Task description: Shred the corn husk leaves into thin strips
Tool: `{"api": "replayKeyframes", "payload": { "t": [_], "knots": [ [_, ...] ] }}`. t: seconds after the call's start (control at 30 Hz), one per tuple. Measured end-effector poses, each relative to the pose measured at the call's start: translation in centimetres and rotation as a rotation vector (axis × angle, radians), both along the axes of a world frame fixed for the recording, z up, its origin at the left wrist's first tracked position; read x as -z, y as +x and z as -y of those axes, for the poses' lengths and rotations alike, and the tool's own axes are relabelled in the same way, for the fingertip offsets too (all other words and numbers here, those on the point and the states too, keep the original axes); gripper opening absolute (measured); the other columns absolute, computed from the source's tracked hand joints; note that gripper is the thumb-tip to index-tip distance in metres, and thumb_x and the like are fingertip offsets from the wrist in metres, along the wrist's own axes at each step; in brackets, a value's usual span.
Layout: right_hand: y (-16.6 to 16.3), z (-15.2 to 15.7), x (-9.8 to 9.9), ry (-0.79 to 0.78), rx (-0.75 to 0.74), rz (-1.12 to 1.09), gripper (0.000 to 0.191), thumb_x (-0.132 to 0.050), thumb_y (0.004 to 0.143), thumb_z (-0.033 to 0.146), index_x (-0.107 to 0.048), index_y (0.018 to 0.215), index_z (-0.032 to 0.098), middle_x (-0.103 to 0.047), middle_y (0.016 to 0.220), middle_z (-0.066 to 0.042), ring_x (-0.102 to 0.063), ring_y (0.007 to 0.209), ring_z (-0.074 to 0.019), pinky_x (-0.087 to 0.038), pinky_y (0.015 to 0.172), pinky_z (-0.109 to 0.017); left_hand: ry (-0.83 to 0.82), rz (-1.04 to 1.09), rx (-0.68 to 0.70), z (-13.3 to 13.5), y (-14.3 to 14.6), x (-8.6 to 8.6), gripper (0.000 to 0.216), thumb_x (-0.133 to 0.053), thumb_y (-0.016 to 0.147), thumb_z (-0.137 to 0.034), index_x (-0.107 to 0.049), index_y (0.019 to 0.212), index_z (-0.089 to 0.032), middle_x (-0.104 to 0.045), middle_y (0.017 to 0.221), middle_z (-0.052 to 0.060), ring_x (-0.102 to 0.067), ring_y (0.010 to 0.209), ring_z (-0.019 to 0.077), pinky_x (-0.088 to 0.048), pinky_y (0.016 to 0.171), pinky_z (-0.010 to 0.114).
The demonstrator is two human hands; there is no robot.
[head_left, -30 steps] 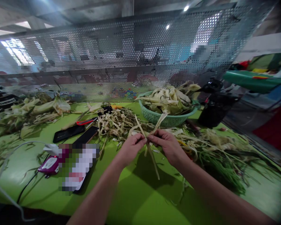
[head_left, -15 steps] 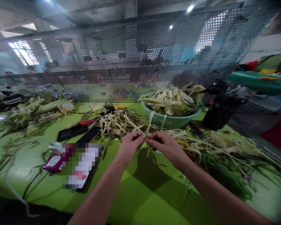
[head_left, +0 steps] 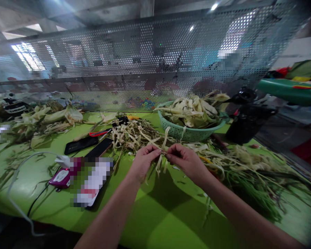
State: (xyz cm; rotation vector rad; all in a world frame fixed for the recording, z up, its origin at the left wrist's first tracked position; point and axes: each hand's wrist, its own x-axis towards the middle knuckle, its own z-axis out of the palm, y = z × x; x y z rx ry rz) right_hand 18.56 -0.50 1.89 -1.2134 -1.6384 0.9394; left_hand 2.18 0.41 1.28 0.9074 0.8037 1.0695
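Pale dry corn husk strips (head_left: pixel 159 164) cross between my two hands above the table, one end standing up and other ends hanging below. My left hand (head_left: pixel 143 162) is closed, thumb and fingers pinching the strips. Close beside it, my right hand (head_left: pixel 186 160) pinches them from the other side. Whether a knot sits between the fingertips is too small to tell. Just behind my hands lies a heap of short, knotted-looking husk pieces (head_left: pixel 129 136). A green plastic basket (head_left: pixel 188 134) behind my right hand is piled with wide corn husks (head_left: pixel 194 111).
Left of my hands lie dark phones (head_left: pixel 81 145), a red cutter (head_left: pixel 100 132) and a purple power socket (head_left: pixel 60 178) with cables. Loose husks (head_left: pixel 49 119) cover the far left. Green fibres (head_left: pixel 251 190) and a black container (head_left: pixel 248 122) are at right. A perforated metal screen (head_left: pixel 124 58) stands behind.
Below my fingers, the hanging strip ends have swung left and spread apart. My right hand has shifted slightly to the right; both hands keep their pinch.
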Motion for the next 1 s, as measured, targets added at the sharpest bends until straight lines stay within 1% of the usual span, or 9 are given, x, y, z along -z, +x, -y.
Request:
{"api": "replayKeyframes", "payload": {
  "t": [0.1,0.23,0.33,0.4,0.47,0.57,0.7,0.83,1.0],
  "knots": [
    [0.2,0.0,-0.3,0.102,0.039,0.145,0.014,-0.062,0.081,0.033,-0.061,0.076,0.020,-0.061,0.069,-0.001,-0.053,0.064,-0.0162,-0.042,0.060,-0.029,-0.034,0.045,-0.002,0.1,0.1,-0.1,0.028,-0.077,0.062,-0.034,-0.060,0.071,-0.013,-0.056,0.060,-0.001,-0.049,0.051,0.0069,-0.041,0.052,0.021],
    [0.2,0.6,-0.7,0.412,0.127,0.268,0.011,-0.061,0.084,0.030,-0.065,0.090,0.021,-0.066,0.087,-0.006,-0.059,0.081,-0.0209,-0.047,0.074,-0.034,0.107,-0.062,-0.036,-0.5,-0.1,0.4,0.027,-0.073,0.067,-0.038,-0.063,0.071,-0.013,-0.055,0.061,-0.001,-0.047,0.053,0.0066,-0.039,0.053,0.020],
    [-0.1,1.1,-0.7,0.598,0.042,0.286,0.009,-0.059,0.086,0.023,-0.066,0.093,0.023,-0.066,0.091,-0.006,-0.061,0.087,-0.0196,-0.048,0.078,-0.032,0.174,-0.136,-0.029,-0.8,-0.1,0.9,0.027,-0.070,0.070,-0.039,-0.062,0.070,-0.013,-0.054,0.061,-0.001,-0.046,0.054,0.0072,-0.037,0.054,0.021],
    [-0.3,1.2,-0.5,0.637,-0.046,0.323,0.012,-0.058,0.087,0.018,-0.067,0.093,0.023,-0.067,0.092,-0.005,-0.062,0.088,-0.0181,-0.049,0.079,-0.031,0.159,-0.125,-0.017,-0.8,0.0,1.1,0.027,-0.070,0.070,-0.038,-0.061,0.068,-0.013,-0.054,0.061,-0.001,-0.045,0.053,0.0069,-0.036,0.053,0.021],
    [-0.4,1.2,-0.1,0.655,-0.088,0.369,0.014,-0.058,0.086,0.016,-0.067,0.094,0.023,-0.068,0.095,-0.005,-0.063,0.089,-0.0180,-0.049,0.079,-0.031,0.119,-0.079,-0.017,-0.8,0.0,1.1,0.025,-0.071,0.068,-0.037,-0.061,0.069,-0.013,-0.054,0.060,-0.002,-0.044,0.051,0.0062,-0.034,0.051,0.020],
    [-0.4,0.9,0.3,0.688,-0.095,0.459,0.016,-0.057,0.086,0.014,-0.066,0.095,0.023,-0.069,0.098,-0.006,-0.063,0.091,-0.0190,-0.048,0.079,-0.032,0.046,-0.009,-0.017,-0.7,0.0,1.0,0.027,-0.074,0.065,-0.036,-0.060,0.070,-0.014,-0.054,0.058,-0.003,-0.044,0.048,0.0056,-0.031,0.048,0.020],
    [-0.3,1.0,0.4,0.769,-0.075,0.604,0.020,-0.056,0.085,0.014,-0.064,0.102,0.022,-0.069,0.102,-0.006,-0.061,0.094,-0.0207,-0.046,0.082,-0.035,-0.020,0.079,-0.017,-0.7,-0.1,1.0,0.028,-0.076,0.064,-0.035,-0.059,0.071,-0.014,-0.057,0.061,-0.002,-0.048,0.051,0.0068,-0.038,0.052,0.020],
    [-0.7,1.7,0.5,0.840,-0.072,0.716,0.032,-0.056,0.084,0.013,-0.060,0.114,0.023,-0.065,0.108,-0.008,-0.057,0.098,-0.0224,-0.042,0.084,-0.037,-0.032,0.178,-0.051,-0.6,-0.1,1.0,0.025,-0.076,0.064,-0.030,-0.061,0.074,-0.014,-0.061,0.070,0.000,-0.055,0.062,0.0085,-0.043,0.060,0.020],
    [-1.4,2.2,1.4,0.839,-0.154,0.919,0.046,-0.053,0.076,0.002,-0.060,0.114,0.028,-0.063,0.106,-0.005,-0.053,0.101,-0.0226,-0.035,0.087,-0.039,-0.083,0.175,-0.083,-0.4,0.1,0.8,0.026,-0.078,0.061,-0.030,-0.061,0.074,-0.014,-0.061,0.070,0.000,-0.055,0.062,0.0084,-0.042,0.056,0.019]
  ]
}}
